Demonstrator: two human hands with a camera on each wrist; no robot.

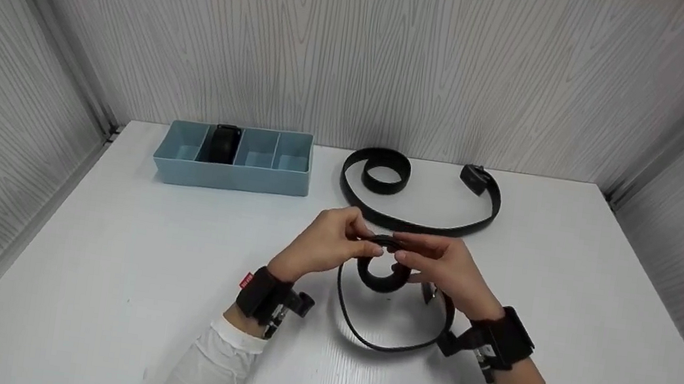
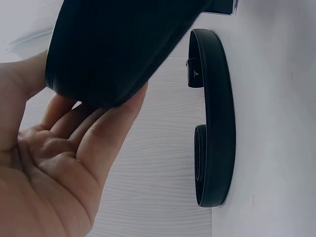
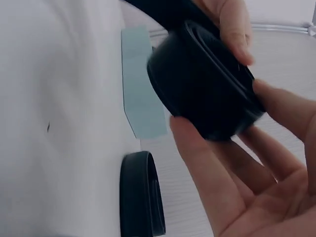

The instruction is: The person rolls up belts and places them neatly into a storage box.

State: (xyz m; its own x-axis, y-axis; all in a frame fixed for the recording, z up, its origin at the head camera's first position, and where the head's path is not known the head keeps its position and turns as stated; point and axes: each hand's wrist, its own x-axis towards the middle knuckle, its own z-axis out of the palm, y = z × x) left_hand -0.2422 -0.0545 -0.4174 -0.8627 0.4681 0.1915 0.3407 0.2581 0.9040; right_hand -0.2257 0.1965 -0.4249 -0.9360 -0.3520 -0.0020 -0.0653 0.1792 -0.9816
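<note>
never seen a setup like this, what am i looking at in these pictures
There's no machine: a person works with bare hands. The wide picture comes from a camera on the head; the other two come from wrist cameras, each watching its own hand's work. The left hand and right hand hold a partly coiled black belt. Beyond it on the white table lie a second black belt, loosely curled, and, farther left, a divided blue tray holding a black item.
</note>
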